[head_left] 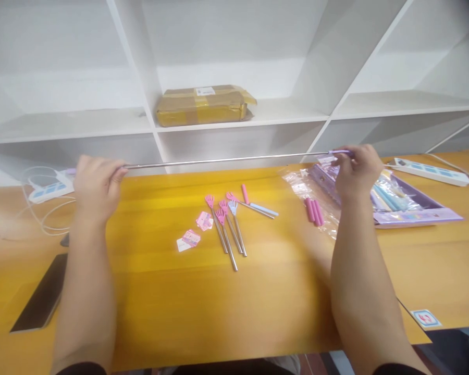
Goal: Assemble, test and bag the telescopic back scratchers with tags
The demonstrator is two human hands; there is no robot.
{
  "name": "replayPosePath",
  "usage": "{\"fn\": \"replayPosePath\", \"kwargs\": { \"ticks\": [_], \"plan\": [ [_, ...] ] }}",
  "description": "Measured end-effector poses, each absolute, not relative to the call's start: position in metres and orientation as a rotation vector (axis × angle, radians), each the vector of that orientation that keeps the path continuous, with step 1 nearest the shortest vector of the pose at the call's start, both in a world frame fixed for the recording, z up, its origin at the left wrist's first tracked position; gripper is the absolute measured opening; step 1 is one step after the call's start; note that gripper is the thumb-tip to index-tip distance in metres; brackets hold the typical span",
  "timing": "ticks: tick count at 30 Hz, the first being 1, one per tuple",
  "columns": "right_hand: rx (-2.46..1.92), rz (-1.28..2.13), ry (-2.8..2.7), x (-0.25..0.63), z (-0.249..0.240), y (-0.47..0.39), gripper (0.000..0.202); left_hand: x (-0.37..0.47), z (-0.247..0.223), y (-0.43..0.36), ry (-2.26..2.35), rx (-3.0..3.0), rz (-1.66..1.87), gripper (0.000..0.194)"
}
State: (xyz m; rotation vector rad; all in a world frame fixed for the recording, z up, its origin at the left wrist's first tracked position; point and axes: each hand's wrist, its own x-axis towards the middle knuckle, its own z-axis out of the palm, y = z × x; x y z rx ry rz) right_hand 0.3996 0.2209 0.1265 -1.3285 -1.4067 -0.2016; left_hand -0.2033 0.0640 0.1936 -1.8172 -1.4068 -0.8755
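A telescopic back scratcher (226,159) is stretched out long and nearly level above the table. My left hand (97,185) is closed around its handle end, where a bit of purple shows past the fist. Its purple head end is pinched in my right hand (357,169), which hides most of the claw. Below lie several shorter back scratchers with pink claws (221,216) and one with a light blue claw (233,208). Pink handle sleeves (315,211) rest on clear plastic at the right, and small pink cards (190,238) lie left of the scratchers.
An open purple box (418,216) with wrapped items stands behind my right forearm. Power strips (430,172) sit at both sides, the left one with white cables. A black phone (41,294) lies at left. A taped carton (203,107) is on the white shelf behind.
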Motion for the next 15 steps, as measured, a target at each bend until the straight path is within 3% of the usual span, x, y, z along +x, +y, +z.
{"fn": "replayPosePath", "kwargs": {
  "ticks": [15],
  "plan": [
    [-1.207, -0.300, -1.475, 0.405, 0.138, 0.218, 0.019, -0.189, 0.212, 0.045, -1.420, -1.758, -0.929, 0.039]
  ]
}}
